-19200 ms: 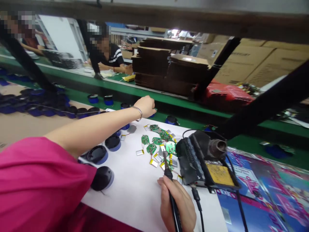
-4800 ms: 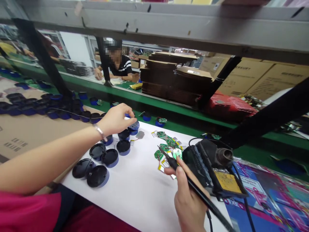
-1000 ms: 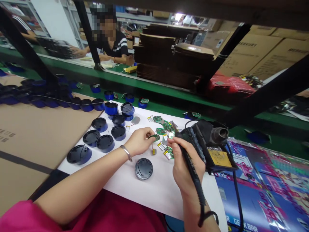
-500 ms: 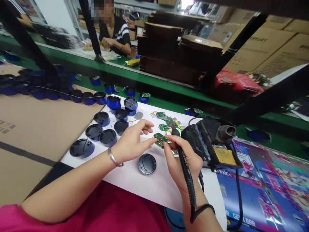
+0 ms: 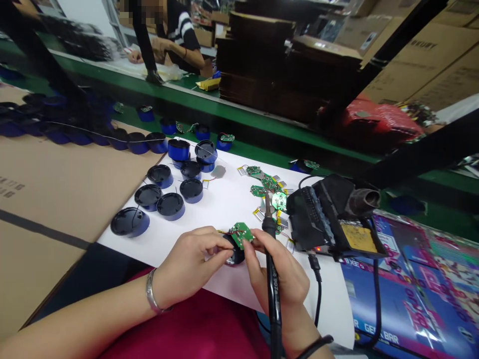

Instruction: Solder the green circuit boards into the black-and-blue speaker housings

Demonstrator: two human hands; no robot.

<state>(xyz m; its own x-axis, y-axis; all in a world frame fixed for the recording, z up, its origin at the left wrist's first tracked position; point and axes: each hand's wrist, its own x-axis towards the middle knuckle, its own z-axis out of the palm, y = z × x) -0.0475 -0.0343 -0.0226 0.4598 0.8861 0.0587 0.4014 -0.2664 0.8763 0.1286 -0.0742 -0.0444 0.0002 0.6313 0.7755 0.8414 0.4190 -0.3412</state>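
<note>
My right hand (image 5: 282, 269) pinches a green circuit board (image 5: 241, 233) between thumb and fingertips. A black soldering iron (image 5: 274, 286) also lies in this hand, its tip pointing up and away from me. Right beneath the board sits a round black housing (image 5: 235, 257), partly covered by the board and my fingers. At its left side my left hand (image 5: 189, 259) is closed in a pinch; what lies between the fingertips is too small to tell. Red and yellow wires show at the board's left edge.
Several blue-and-black round housings (image 5: 170, 205) stand on the white sheet (image 5: 232, 197) at left. Circuit boards (image 5: 271, 183) with small batteries lie beyond my right hand. The soldering station (image 5: 310, 219) with its yellow sponge (image 5: 357, 237) is at right. A co-worker (image 5: 183, 37) sits across the bench.
The circuit board has come toward me, over the black housing. My left hand has moved down and closed into a pinch beside it. The soldering iron has moved with my right hand.
</note>
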